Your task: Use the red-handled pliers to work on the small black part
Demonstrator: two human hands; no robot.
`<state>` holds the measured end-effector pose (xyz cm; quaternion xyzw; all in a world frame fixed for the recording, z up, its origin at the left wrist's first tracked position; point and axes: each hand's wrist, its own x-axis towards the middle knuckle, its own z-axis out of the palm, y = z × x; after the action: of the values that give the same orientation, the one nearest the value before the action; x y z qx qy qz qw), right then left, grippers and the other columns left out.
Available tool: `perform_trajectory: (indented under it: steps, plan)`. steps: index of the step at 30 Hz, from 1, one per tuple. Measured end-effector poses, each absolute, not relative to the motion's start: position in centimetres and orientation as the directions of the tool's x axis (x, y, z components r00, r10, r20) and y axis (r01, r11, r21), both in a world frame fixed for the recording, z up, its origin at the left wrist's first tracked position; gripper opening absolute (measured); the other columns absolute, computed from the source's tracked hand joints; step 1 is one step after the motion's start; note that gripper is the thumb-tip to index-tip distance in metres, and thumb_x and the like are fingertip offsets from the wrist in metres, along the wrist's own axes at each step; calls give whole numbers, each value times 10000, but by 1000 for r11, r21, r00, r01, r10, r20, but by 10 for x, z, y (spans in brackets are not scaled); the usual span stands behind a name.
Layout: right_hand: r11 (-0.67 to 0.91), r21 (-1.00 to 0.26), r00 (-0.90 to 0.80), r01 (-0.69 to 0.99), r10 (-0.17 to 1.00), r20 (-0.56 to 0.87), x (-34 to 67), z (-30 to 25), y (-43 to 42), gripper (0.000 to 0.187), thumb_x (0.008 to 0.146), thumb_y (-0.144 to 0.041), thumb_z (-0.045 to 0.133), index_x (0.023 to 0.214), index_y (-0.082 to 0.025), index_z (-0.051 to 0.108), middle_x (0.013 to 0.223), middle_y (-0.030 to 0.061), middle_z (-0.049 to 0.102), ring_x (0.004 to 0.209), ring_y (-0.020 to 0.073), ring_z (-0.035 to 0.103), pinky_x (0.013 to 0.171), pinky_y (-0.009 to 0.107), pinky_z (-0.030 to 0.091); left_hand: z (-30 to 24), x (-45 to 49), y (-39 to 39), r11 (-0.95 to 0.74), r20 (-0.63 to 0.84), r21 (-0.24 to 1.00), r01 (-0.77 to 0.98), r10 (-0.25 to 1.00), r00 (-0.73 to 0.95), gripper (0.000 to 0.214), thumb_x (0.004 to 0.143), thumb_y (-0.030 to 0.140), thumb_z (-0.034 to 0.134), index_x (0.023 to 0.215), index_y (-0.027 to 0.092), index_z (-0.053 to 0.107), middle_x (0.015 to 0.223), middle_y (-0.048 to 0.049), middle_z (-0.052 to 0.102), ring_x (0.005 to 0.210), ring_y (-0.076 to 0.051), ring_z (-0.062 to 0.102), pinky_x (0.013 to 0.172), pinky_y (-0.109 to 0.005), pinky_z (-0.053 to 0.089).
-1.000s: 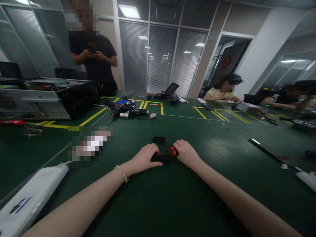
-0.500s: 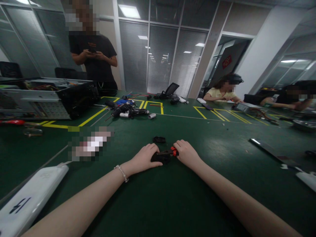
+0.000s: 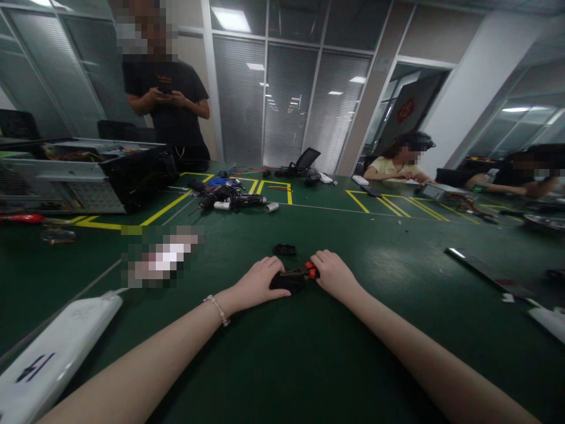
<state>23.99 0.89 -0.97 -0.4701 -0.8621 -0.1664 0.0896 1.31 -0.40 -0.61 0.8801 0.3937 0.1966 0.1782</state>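
Observation:
My left hand is closed around a small black plastic part low over the green table, thumb along its near side. Red-handled pliers are gripped in my right hand. Their dark jaws point left and lie over the black part; whether they bite on it I cannot tell. Just beyond both hands rests a separate black plastic piece, hollow or ribbed on top. My fingers hide part of the held part and most of the plier handles.
An opened computer case stands at the left, with a white power strip nearer me. Tangled cables lie farther back. At right is a long dark panel. One person stands opposite; another sits at the far right.

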Motion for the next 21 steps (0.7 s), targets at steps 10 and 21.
perform_trajectory:
  steps: [10, 21]
  plan:
    - [525, 201, -562, 827, 759, 328, 242, -11, 10, 246, 648, -91, 525, 889, -132, 554, 894, 84, 553, 809, 193, 468, 709, 291, 361, -7, 13, -4, -637, 216, 464, 615, 755, 619, 349, 707, 454, 598, 907, 195, 477, 964, -32, 495, 862, -202, 471, 715, -306, 391]
    - [500, 185, -533, 846, 786, 313, 240, -10, 9, 289, 644, -99, 547, 932, -119, 557, 905, 88, 556, 823, 197, 472, 721, 294, 369, -7, 13, -4, -626, 198, 477, 617, 760, 619, 350, 711, 455, 593, 917, 197, 477, 978, -33, 495, 871, -202, 473, 721, -312, 394]
